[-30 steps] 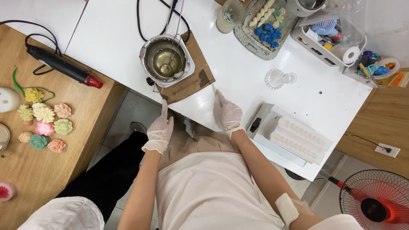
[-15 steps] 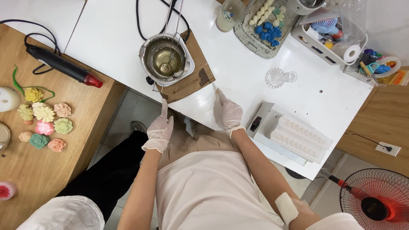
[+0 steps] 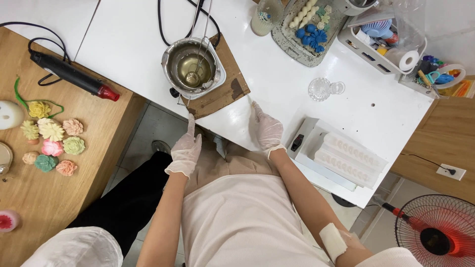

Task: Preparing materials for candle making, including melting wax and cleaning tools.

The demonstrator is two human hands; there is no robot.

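Note:
Both my hands wear thin white gloves. My left hand hangs at the front edge of the white table, its index finger pointing up at the corner of a brown board. My right hand lies flat on the table just right of that board, fingers apart, holding nothing. On the board stands a metal pot of clear yellowish liquid with a ladle resting in it.
A white mould block on a white scale lies right of my right hand. A glass lid, a tray of blue and white pieces and a supply basket sit farther back. Left, a wooden table carries wax flowers and a heat gun. A red fan stands bottom right.

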